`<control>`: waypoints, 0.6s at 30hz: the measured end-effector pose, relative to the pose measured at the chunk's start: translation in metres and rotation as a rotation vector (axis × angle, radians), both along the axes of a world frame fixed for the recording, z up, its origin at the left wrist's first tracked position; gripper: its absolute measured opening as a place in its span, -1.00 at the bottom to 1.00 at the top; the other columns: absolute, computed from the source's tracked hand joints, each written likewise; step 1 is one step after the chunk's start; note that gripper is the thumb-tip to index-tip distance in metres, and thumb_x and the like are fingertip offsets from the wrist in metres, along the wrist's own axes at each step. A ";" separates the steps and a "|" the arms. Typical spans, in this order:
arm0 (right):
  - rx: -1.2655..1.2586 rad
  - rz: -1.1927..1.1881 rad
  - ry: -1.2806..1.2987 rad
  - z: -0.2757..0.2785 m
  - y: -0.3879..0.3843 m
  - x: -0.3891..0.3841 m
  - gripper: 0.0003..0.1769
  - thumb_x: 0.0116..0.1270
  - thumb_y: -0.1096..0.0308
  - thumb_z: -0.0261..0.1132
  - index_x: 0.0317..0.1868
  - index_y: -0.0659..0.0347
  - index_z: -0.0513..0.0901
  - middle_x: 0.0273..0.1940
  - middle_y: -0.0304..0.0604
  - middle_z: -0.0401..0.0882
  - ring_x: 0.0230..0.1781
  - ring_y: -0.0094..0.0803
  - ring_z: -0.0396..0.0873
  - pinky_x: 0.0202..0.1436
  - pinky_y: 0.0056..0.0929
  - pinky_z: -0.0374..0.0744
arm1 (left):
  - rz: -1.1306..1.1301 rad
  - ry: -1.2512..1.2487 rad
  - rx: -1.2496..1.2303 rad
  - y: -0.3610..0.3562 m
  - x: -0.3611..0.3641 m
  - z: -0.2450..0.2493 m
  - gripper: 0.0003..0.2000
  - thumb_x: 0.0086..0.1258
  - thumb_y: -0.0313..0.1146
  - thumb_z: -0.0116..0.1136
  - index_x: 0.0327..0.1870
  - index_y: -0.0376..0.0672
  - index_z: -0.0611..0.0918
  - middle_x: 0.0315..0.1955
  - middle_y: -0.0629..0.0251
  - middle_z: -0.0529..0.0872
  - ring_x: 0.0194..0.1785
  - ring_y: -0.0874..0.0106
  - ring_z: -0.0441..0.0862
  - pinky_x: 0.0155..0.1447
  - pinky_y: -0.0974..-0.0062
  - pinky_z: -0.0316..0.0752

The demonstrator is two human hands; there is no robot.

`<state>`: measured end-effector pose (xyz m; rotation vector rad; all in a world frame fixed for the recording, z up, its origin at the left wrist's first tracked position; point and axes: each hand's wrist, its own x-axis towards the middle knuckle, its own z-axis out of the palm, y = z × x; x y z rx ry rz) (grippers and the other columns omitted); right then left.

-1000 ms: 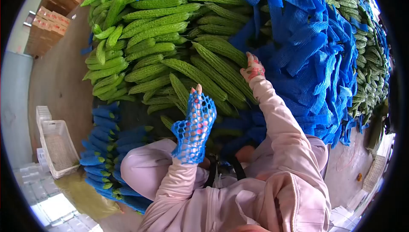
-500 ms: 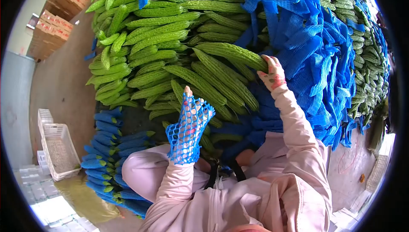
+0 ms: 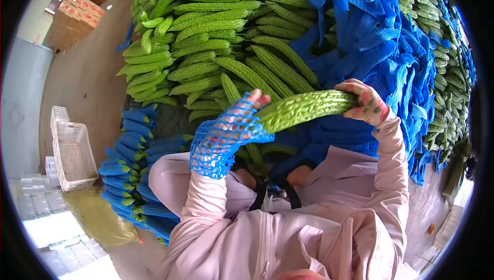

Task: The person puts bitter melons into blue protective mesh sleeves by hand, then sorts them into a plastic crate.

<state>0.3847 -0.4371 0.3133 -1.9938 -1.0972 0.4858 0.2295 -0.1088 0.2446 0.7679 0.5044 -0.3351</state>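
Observation:
A long, bumpy green bitter melon is held level in front of my lap. My right hand, its glove stained red, is closed around the melon's right end. A blue mesh sleeve is stretched over my left hand, with the fingertips poking out of its far opening. Those fingers close on the left end of the melon, which sits at the mouth of the sleeve. Beyond both hands lies a pile of bare bitter melons. To the right is a heap of flattened blue mesh sleeves.
Bitter melons in blue sleeves lie stacked by my left knee. A white plastic crate stands on the floor further left, near a yellowish sack. Cardboard boxes are stacked at the far left. More bitter melons lie at the far right.
My right hand has lifted the bitter melon off the pile and drawn it toward me. My sleeved left hand has turned right and closed on the melon's other end.

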 end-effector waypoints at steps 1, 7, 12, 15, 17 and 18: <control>0.001 -0.005 0.003 0.003 0.006 -0.001 -0.36 -0.11 0.48 0.40 0.11 0.29 0.52 -0.06 -0.07 0.50 -0.02 -0.23 0.51 0.10 -0.37 0.46 | -0.112 -0.246 0.337 -0.013 -0.017 0.001 -0.43 0.27 -0.19 0.27 0.27 -0.15 0.38 0.15 0.25 0.55 0.10 0.38 0.58 0.17 0.33 0.50; 0.062 -0.268 -0.760 -0.016 0.047 0.007 -0.22 -0.09 0.53 0.37 0.26 0.18 0.39 0.19 0.09 0.40 0.23 0.00 0.38 0.25 -0.25 0.42 | -0.166 -0.593 0.723 -0.046 -0.047 0.008 -0.49 0.37 -0.26 0.10 0.33 -0.10 0.33 0.18 0.28 0.52 0.19 0.40 0.52 0.32 0.35 0.40; 0.955 -0.337 0.601 -0.074 0.139 -0.103 -0.13 0.19 0.44 0.35 0.43 0.31 0.06 0.41 -0.01 0.11 0.42 -0.22 0.12 0.43 -0.23 0.14 | 0.165 -0.422 0.386 -0.047 -0.068 -0.006 -0.54 0.45 -0.39 -0.07 0.36 -0.22 0.27 0.21 0.14 0.47 0.23 0.42 0.48 0.33 0.40 0.37; 1.054 -0.356 0.924 -0.096 0.170 -0.148 -0.19 0.26 0.40 0.32 0.42 0.33 0.07 0.38 0.00 0.15 0.38 -0.28 0.17 0.41 -0.25 0.18 | 0.282 -0.337 0.252 -0.047 -0.073 -0.005 -0.56 0.49 -0.44 -0.14 0.37 -0.26 0.24 0.22 0.08 0.45 0.25 0.42 0.47 0.34 0.42 0.36; 0.987 -0.316 0.974 -0.106 0.174 -0.157 -0.45 0.27 0.35 0.34 0.19 0.30 0.33 0.11 -0.15 0.45 0.13 -0.45 0.41 0.26 -0.38 0.35 | 0.194 -0.411 0.650 -0.047 -0.070 0.008 -0.58 0.44 -0.55 -0.08 0.32 -0.30 0.29 0.21 0.15 0.46 0.20 0.45 0.50 0.27 0.49 0.42; 0.787 -0.314 1.042 -0.104 0.167 -0.152 -0.54 0.27 0.29 0.34 0.11 0.28 0.41 -0.02 -0.25 0.50 -0.03 -0.53 0.43 0.11 -0.47 0.39 | 0.104 -0.522 1.058 -0.042 -0.070 0.000 -0.59 0.36 -0.60 0.03 0.24 -0.26 0.40 0.16 0.19 0.52 0.14 0.43 0.55 0.18 0.51 0.48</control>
